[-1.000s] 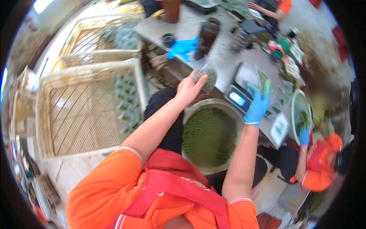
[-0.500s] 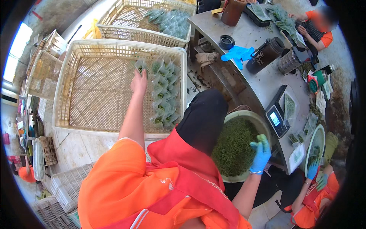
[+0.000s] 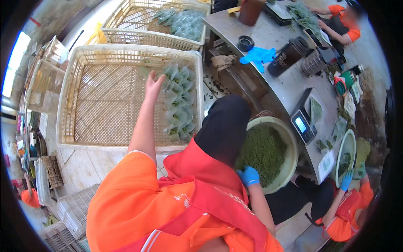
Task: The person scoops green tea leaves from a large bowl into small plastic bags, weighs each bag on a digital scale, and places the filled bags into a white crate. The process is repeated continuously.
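Note:
My left hand (image 3: 153, 87) is over a large slatted crate (image 3: 96, 51), its fingers apart beside the rows of small clear bags (image 3: 178, 105) with green contents along the crate's right side. My right hand (image 3: 248, 175), in a blue glove, reaches into the lower left of a pale bowl (image 3: 289, 149) of green granules (image 3: 264, 149); its fingertips are largely hidden there. To the bowl's right, a digital scale (image 3: 301, 126) on the metal table (image 3: 283, 96) carries a bag (image 3: 315, 111).
Another crate (image 3: 113, 33) of bags lies behind. Bottles (image 3: 287, 56), a loose blue glove (image 3: 256, 56) and small bags share the table. One co-worker (image 3: 348, 27) sits beyond it; another (image 3: 342, 214) works at a basin (image 3: 340, 168) at lower right. More crates (image 3: 75, 206) stand left.
My left hand swung from the table to the crate and has let go of the bag it held. My right hand came away from the scale and moved down into the bowl.

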A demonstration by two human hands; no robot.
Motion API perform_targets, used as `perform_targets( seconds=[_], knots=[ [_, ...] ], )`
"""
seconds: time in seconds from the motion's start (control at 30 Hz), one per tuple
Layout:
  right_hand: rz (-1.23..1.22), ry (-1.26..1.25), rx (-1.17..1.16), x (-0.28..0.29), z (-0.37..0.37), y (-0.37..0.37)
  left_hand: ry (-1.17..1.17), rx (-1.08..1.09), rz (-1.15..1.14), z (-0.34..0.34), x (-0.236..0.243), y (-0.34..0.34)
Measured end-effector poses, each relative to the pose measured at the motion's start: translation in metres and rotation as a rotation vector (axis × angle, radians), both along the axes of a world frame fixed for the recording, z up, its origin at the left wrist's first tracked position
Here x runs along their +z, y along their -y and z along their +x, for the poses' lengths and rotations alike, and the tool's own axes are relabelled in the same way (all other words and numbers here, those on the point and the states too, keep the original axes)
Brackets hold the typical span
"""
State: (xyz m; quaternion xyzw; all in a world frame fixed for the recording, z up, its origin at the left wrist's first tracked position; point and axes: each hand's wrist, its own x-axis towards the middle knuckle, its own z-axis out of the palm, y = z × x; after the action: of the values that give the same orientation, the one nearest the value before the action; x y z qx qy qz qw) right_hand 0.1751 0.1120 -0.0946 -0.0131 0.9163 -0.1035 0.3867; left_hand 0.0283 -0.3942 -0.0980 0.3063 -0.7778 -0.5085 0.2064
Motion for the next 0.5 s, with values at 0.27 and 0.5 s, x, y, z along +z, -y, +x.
perform_targets(
  seconds=[0.27,0.5],
  knots=[
    [-0.273,-0.304,-0.178,-0.004,0.000,-0.016,-0.411,-0.583,-0.107,-0.035,0.107,-0.191],
    [-0.990,-0.306,-0.906,0.080,-0.023,-0.042,-0.228,-1.817,-0.393,0.013,0.108,-0.363]
  ],
)
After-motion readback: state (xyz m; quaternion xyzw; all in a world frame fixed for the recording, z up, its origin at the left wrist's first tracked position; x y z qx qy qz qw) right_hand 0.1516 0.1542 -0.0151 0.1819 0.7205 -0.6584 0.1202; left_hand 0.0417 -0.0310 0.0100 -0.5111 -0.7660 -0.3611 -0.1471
